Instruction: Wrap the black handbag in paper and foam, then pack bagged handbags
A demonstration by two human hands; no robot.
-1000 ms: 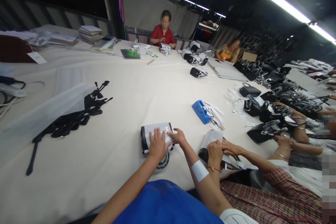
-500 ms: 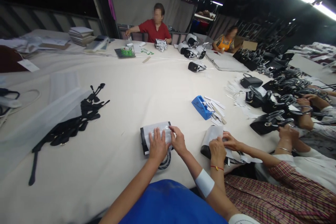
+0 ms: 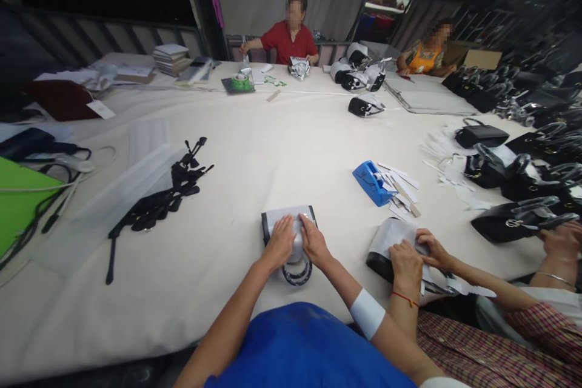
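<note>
In front of me on the table lies a black handbag (image 3: 266,227) with a whitish wrapping sheet over its body. Its wrapped, curved handle (image 3: 297,279) points toward me. My left hand (image 3: 280,242) rests flat on the left half of the sheet, fingers stretched out. On the right half, my right hand (image 3: 315,244) lies with its fingers extended, touching the sheet near the bag's upper right edge. Neither hand grips anything. The hands are close together, with a strip of the sheet showing between them.
A blue tape dispenser (image 3: 373,183) stands to the right beside pale strips (image 3: 402,191). Black straps (image 3: 159,200) lie at left on translucent sheets. At my right, a co-worker's hands (image 3: 407,264) touch another wrapped bag (image 3: 382,248). Several black handbags (image 3: 513,218) stand farther right.
The view has swung left, so the scene sits farther right and a green object appears at left. Both hands stay on the bag; the left hand's spread fingers have drawn closer together.
</note>
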